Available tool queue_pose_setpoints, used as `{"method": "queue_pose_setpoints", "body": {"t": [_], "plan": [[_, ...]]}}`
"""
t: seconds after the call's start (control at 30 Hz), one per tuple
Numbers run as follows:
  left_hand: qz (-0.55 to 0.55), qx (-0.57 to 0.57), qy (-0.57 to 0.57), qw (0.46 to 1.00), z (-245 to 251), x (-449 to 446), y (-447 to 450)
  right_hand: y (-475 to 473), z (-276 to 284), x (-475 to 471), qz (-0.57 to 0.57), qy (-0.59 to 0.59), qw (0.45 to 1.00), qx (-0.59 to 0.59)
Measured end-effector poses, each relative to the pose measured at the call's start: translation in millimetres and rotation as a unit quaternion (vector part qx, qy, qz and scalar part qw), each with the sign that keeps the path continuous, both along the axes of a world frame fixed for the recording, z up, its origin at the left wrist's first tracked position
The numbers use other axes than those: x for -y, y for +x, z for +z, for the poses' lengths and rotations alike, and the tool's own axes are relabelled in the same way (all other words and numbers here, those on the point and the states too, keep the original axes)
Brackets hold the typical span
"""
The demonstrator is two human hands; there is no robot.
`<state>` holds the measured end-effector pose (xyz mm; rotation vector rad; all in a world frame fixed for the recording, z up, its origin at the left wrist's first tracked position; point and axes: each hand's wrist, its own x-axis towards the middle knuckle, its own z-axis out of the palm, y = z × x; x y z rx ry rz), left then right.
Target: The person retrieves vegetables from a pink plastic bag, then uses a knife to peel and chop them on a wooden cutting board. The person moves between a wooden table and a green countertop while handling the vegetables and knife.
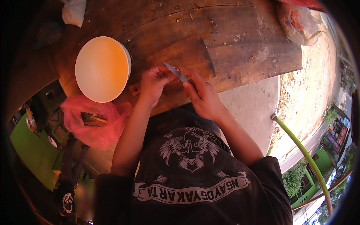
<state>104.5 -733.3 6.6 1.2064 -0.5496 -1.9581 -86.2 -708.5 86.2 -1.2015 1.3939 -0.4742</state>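
Both hands are close together above a wooden cutting board (182,53) near the edge of a wooden table. My right hand (201,94) grips a small knife (175,72), whose metal blade points up and to the left, across the gap between the hands. My left hand (154,84) has its fingers bent together beside the blade; whether they hold something small cannot be told. Left of my left hand stands a large white bowl (101,69), its inside lit partly orange. Below the bowl a red plastic bag (92,129) hangs open, with thin greenish and yellow pieces inside.
The wooden table (247,50) carries small scattered crumbs. A white bag (74,12) lies at its far left, and a clear plastic bag (302,26) with reddish contents at the far right. Another person (66,174) is at the lower left. A green pole (303,149) rises at the right.
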Motion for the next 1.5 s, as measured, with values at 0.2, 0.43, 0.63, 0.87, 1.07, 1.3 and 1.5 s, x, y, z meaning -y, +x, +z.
{"method": "queue_pose_setpoints", "body": {"t": [0.2,0.43,0.63,0.87,1.07,1.3,1.5], "plan": [[-0.009,0.023,-0.016,1.0,11.9,-1.9,-10.8,-14.0,-6.2,-3.2,-0.008,-0.019,0.999,0.042],[0.021,0.014,-0.07,0.997,22.0,1.8,-17.2,-14.2,6.3,2.9,-0.018,0.024,0.995,0.095],[0.041,0.09,-0.114,0.989,25.8,-2.4,-23.0,-14.0,2.2,5.1,-0.028,0.011,0.996,0.088],[0.039,0.121,-0.149,0.981,24.7,-2.4,-23.3,-16.3,8.3,11.8,-0.001,-0.004,0.998,0.058],[0.061,0.123,-0.161,0.977,28.8,-8.2,-24.9,-18.8,13.3,9.2,-0.001,-0.01,0.997,0.083],[0.058,0.142,-0.186,0.971,38.5,-12.5,-24.6,-20.5,18.8,4.3,0.012,-0.042,0.995,0.085],[0.063,0.155,-0.199,0.966,50.1,-8.4,-23.8,-16.9,13.4,5.1,0.014,-0.077,0.994,0.081]]}}
